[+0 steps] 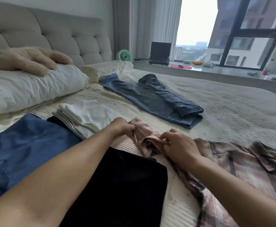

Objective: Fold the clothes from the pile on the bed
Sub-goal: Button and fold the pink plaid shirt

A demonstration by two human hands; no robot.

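Observation:
A brown-pink plaid shirt (242, 169) lies spread on the bed at lower right, its sleeve bunched up in the middle. My left hand (121, 126) grips the far end of that bunched sleeve. My right hand (178, 145) pinches the sleeve nearer the shirt body. A folded black garment (125, 185) lies below my arms. A folded blue garment (22, 145) sits at the left, with a folded white stack (86, 117) behind it. Blue jeans (152, 99) lie unfolded farther up the bed, with a dark grey garment (150, 79) crumpled beside them.
A white pillow (29, 89) with a beige plush toy (27, 59) on it lies by the grey headboard (60, 33). The window ledge (199, 69) beyond the bed carries a green fan (122, 55), a laptop (160, 53) and small items.

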